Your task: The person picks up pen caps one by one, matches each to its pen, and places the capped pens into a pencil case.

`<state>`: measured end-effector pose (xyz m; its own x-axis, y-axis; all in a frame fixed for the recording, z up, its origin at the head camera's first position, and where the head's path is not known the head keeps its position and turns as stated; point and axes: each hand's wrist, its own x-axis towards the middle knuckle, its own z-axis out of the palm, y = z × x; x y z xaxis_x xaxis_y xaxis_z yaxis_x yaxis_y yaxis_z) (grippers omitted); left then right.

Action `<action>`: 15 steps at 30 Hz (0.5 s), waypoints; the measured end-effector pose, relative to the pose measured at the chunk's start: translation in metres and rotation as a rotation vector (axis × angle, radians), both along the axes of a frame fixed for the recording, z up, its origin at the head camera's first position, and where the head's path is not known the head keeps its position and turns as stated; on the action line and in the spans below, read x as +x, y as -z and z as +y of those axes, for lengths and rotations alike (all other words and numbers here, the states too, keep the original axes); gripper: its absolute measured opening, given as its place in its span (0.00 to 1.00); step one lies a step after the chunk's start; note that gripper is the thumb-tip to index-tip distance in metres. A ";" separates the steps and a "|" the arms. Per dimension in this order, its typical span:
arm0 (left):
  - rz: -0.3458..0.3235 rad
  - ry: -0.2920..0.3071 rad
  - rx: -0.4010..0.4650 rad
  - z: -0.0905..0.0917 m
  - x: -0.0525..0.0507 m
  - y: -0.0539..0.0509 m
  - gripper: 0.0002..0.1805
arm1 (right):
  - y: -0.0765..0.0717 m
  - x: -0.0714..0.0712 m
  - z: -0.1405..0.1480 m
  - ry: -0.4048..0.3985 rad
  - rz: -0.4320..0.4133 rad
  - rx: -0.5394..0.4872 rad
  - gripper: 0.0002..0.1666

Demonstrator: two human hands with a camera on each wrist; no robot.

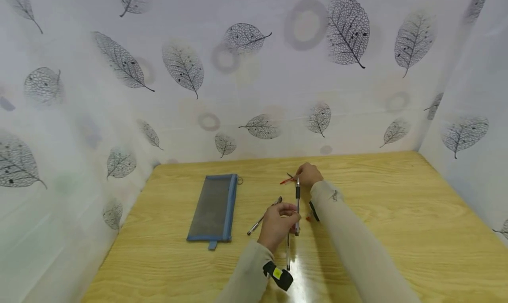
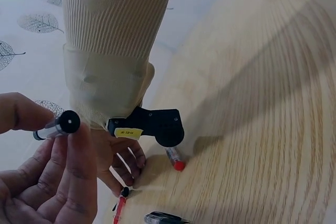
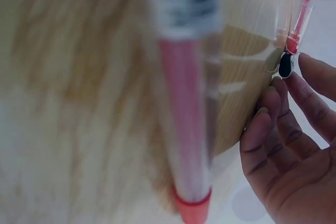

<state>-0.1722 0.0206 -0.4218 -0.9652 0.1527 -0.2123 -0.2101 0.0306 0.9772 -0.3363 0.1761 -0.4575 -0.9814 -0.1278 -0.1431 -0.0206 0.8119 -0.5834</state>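
Note:
My left hand (image 1: 275, 226) pinches a clear pen with a black grip (image 1: 298, 192) between thumb and fingers, its bare metal tip pointing away. In the left wrist view the pen's round black end (image 2: 69, 121) faces the camera. Farther back, my right hand (image 1: 309, 175) pinches the black end of a clear pen cap (image 3: 286, 64). Red shows in or behind that cap; I cannot tell which. A red-ended pen (image 3: 181, 103) lies close under the right wrist, blurred. Partly hidden by the left hand is another pen (image 1: 288, 252).
Left of the left hand, a clear and black pen (image 1: 259, 221) lies slanted on the wood-grain table (image 1: 158, 259). Beyond it lies a grey mesh zip pouch (image 1: 210, 208) with blue edging. A leaf-print sheet (image 1: 266, 91) rises behind the table and at both sides.

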 end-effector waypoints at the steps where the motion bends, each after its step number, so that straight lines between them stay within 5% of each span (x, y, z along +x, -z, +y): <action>1: -0.001 -0.001 -0.002 0.000 0.000 0.000 0.08 | 0.000 0.000 0.000 0.003 -0.005 0.001 0.14; 15: -0.006 -0.016 -0.007 -0.002 0.000 0.002 0.09 | 0.007 -0.006 0.001 0.018 0.007 0.050 0.10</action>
<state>-0.1724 0.0190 -0.4234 -0.9662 0.1353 -0.2193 -0.2166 0.0342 0.9757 -0.3423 0.1772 -0.4640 -0.9846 -0.1024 -0.1417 -0.0095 0.8406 -0.5415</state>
